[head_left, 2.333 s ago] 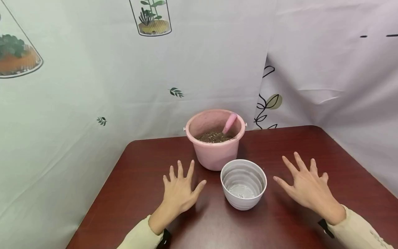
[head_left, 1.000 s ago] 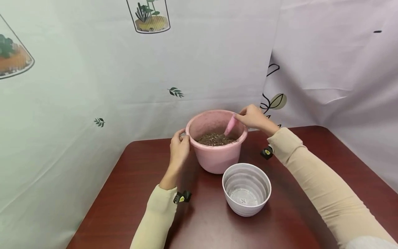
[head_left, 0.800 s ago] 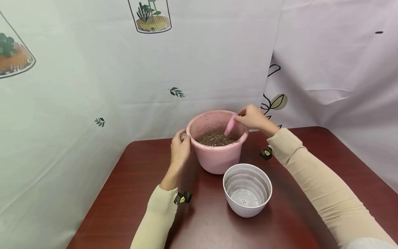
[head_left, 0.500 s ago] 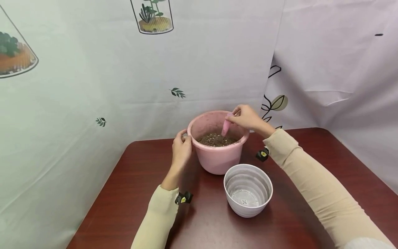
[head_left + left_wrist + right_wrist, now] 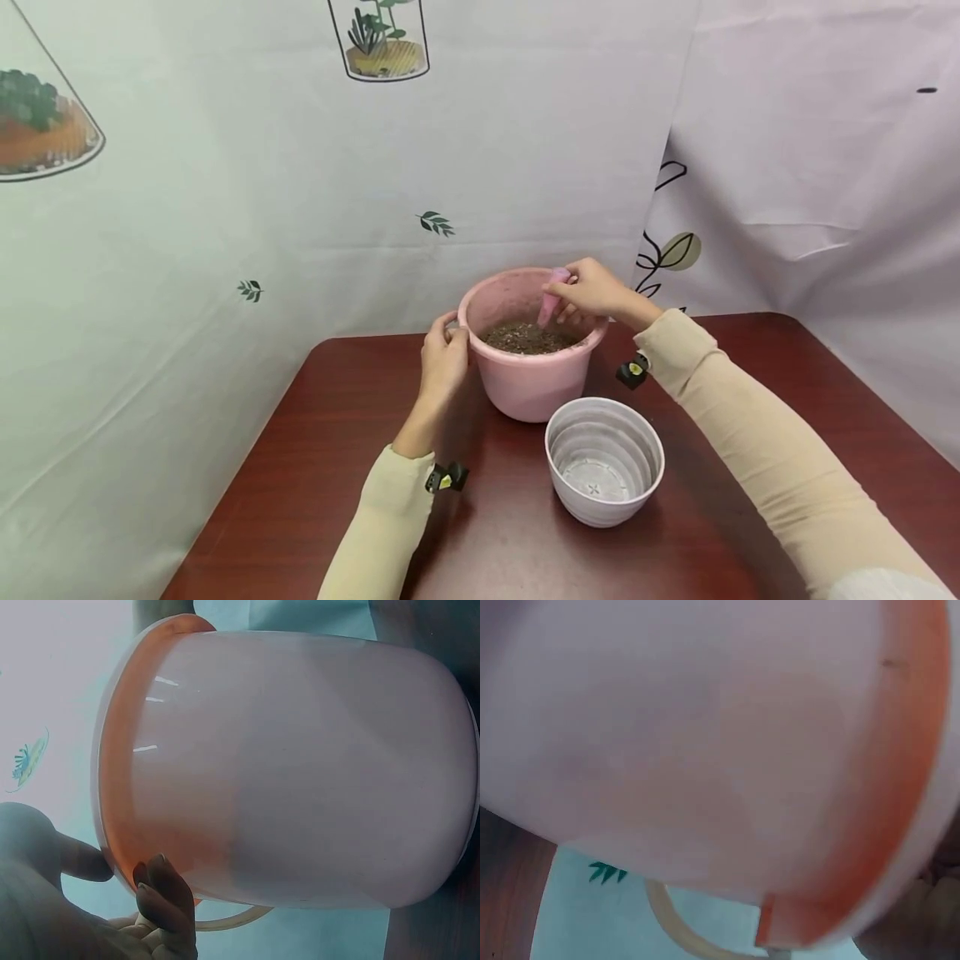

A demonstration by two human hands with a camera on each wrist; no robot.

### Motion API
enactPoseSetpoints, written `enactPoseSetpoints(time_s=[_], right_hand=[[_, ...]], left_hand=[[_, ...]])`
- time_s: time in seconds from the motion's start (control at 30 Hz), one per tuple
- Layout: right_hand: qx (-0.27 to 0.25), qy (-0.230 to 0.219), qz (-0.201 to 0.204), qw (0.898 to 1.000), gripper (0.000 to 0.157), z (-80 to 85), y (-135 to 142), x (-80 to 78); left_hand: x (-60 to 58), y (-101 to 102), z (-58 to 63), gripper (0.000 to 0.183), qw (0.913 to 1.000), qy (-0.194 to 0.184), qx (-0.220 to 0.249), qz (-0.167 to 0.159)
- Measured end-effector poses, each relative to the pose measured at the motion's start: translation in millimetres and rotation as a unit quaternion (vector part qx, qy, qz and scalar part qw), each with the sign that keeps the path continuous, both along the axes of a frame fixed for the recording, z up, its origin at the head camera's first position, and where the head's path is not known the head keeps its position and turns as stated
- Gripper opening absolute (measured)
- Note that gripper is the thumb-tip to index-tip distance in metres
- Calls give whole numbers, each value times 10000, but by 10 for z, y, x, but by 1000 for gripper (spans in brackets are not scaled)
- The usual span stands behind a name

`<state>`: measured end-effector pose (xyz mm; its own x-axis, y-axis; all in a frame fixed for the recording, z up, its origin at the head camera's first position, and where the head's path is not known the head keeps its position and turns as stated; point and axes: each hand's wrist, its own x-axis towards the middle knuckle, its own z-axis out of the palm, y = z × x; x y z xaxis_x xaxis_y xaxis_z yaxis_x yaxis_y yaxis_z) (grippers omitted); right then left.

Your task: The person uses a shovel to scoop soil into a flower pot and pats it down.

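Observation:
Near the back of the table stands a pink bucket (image 5: 528,387) partly filled with dark soil (image 5: 521,338). My left hand (image 5: 444,360) grips its rim at the left side; in the left wrist view the thumb and fingers (image 5: 166,889) pinch the rim from either side. Over the bucket's right side, my right hand (image 5: 597,293) holds the pink handle (image 5: 551,304) of a tool whose lower end is hidden in the soil. The bucket's outer wall (image 5: 667,742) fills most of the right wrist view, with only part of the right hand (image 5: 915,919) behind the rim.
A white ribbed pot (image 5: 600,510) with nothing in it stands in front of the bucket, slightly right. The dark red table (image 5: 322,467) meets a printed white cloth (image 5: 337,167) at the back and sides. A carrying handle (image 5: 676,930) hangs behind the bucket.
From open above the table, both hands have gone to the bucket: the left took the rim, the right took the pink handle. Lately the right hand has tipped the handle and moved its grip lower.

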<state>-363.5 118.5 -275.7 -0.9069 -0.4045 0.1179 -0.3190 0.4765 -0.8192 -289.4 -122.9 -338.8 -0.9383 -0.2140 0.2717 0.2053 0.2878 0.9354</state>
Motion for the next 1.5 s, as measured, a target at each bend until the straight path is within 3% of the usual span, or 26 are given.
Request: enactPoseSetpoints(time_s=[0.27,0.43,0.77,1.0,1.37,1.5], right_hand=[[-697,-310,-258,9968,31,-7,139,-25],[-993,-267,-475,9936,28,-29,216,-16],[-1707,-379,-1102,9784,31,23,397,52],[-2035,-337,-1374,9688,32,-64,489,82],[-2955,-323,-1159,9477,27,-194,586,129],[-3118,-561,-1124,9418,28,-200,594,155]], left_hand=[[-29,-22,19,47,10000,41,30,21],[-43,-31,4,48,9999,6,80,-104],[-47,-11,55,47,10000,21,-27,-72],[-38,-25,4,48,9999,-34,-110,-122],[-48,-24,-20,48,9998,-25,-84,-176],[-19,-16,-24,46,9998,-31,-70,-186]])
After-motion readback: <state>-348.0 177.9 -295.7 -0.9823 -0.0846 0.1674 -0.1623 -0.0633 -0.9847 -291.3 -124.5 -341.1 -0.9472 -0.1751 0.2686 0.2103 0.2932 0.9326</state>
